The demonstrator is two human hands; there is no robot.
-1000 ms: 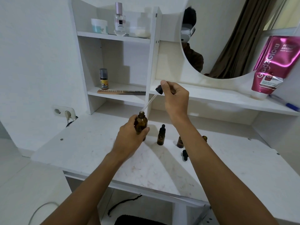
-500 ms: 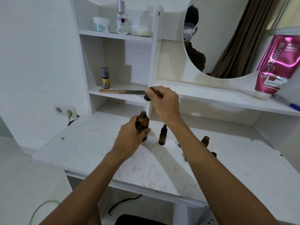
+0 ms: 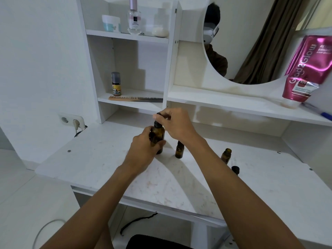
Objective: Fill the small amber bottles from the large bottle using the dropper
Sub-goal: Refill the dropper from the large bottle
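Observation:
The large amber bottle (image 3: 158, 135) stands on the white dressing table (image 3: 100, 159), gripped around its body by my left hand (image 3: 143, 150). My right hand (image 3: 176, 124) pinches the black dropper cap (image 3: 158, 121), which sits down on the bottle's neck; the glass tube is hidden inside. To the right stands a small amber bottle (image 3: 179, 150) with its top behind my right wrist. Farther right is an uncapped small amber bottle (image 3: 225, 156), with a loose black cap (image 3: 235, 170) beside it.
Shelves rise behind the table: a wooden comb (image 3: 134, 98) and small spray can (image 3: 115, 84) on the lower one, jars and a perfume bottle (image 3: 134, 20) above. A pink tube (image 3: 303, 72) leans at right under a round mirror. A wall socket (image 3: 71, 121) sits at left.
My right hand has lowered the dropper from above the large bottle down into it, until the cap rests on the neck. My left hand kept its hold on the bottle.

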